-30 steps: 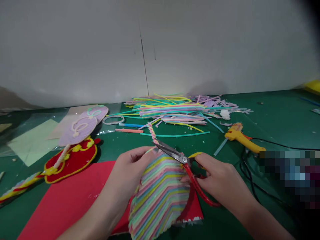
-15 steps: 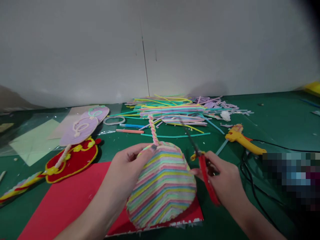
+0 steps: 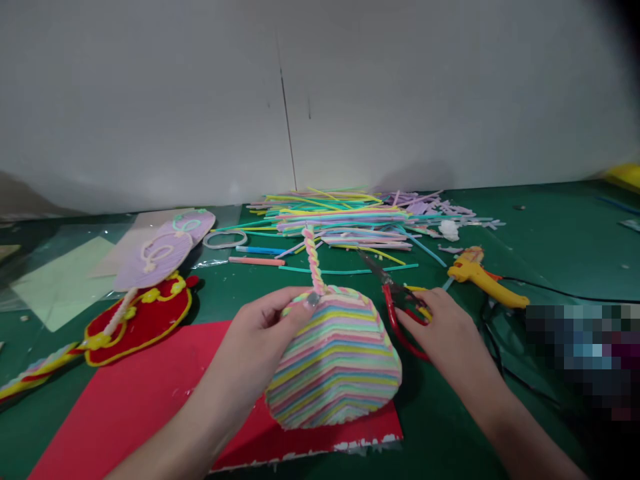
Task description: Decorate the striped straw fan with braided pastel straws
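A round fan (image 3: 345, 363) covered in pastel pipe-cleaner stripes is tilted up over a red sheet (image 3: 145, 380). My left hand (image 3: 270, 327) pinches its top edge, thumb on the front, beside the base of a pink-and-yellow twisted stem (image 3: 313, 260). To the fan's right, my right hand (image 3: 447, 333) has its fingers at the handles of red scissors (image 3: 391, 320), low over the green table. The blades point up and left, away from the fan. Something yellow shows by the right fingers, partly hidden.
Pastel pipe cleaners (image 3: 345, 220) lie heaped by the wall. A yellow glue gun (image 3: 483, 280) with a black cord is at right. At left lie a red fan with yellow trim (image 3: 140, 327), a lilac fan (image 3: 155, 261) and pale green paper (image 3: 60, 280). Two pens and a ring lie mid-table.
My right hand has lowered the scissors toward the table and turned them, blades tipping left. The fan in my left hand has shifted slightly right and tilted.
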The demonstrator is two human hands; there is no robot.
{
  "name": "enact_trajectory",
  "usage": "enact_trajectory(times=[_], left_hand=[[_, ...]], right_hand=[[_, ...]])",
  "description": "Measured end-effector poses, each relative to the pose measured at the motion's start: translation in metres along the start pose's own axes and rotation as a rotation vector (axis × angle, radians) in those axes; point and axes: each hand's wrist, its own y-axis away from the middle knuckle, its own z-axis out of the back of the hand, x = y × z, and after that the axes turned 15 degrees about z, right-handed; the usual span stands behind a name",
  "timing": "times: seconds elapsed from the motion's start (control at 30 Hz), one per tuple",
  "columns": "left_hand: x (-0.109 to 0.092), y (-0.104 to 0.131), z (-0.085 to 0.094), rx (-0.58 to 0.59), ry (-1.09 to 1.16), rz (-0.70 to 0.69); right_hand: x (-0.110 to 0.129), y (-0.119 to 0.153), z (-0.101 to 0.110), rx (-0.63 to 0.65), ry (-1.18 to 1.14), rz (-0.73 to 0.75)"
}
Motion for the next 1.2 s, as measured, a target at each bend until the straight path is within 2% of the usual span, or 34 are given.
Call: enact_trajectory(times=[0.1,0.17,0.2,0.23,0.33,0.37,0.43,0.7,0.83,1.03,1.2], left_hand=[[0.003,-0.002,0.000,0.021,0.020,-0.004],[0.004,-0.003,-0.001,0.033,0.020,-0.013],[0.004,-0.003,-0.002,0.035,0.014,-0.021],[0.005,-0.004,-0.003,0.035,0.004,-0.029],[0.005,-0.007,-0.007,0.041,-0.040,-0.043],[0.006,-0.008,-0.008,0.042,-0.050,-0.047],[0.006,-0.011,-0.009,0.034,-0.059,-0.054],[0.013,-0.017,-0.007,-0.019,-0.055,-0.160],[0.011,-0.017,-0.005,0.006,-0.059,-0.188],[0.002,-0.022,0.003,0.035,0.166,-0.172],[0.004,-0.026,0.009,0.063,0.242,-0.167]], right_hand=[[0.001,-0.002,0.003,-0.090,-0.016,0.048],[0.008,-0.004,0.009,-0.144,-0.159,0.021],[0.013,-0.005,0.012,-0.127,-0.297,-0.004],[0.020,-0.005,0.014,-0.071,-0.475,-0.029],[0.042,-0.002,0.019,0.215,-1.014,-0.048],[0.048,-0.001,0.020,0.298,-1.123,-0.057],[0.058,0.002,0.020,0.380,-1.236,-0.103],[0.065,0.006,0.012,0.381,-1.260,-0.132],[0.067,0.005,0.016,0.414,-1.319,-0.168],[0.069,0.005,0.020,0.522,-1.342,-0.160],[0.069,0.008,0.015,0.551,-1.333,-0.133]])
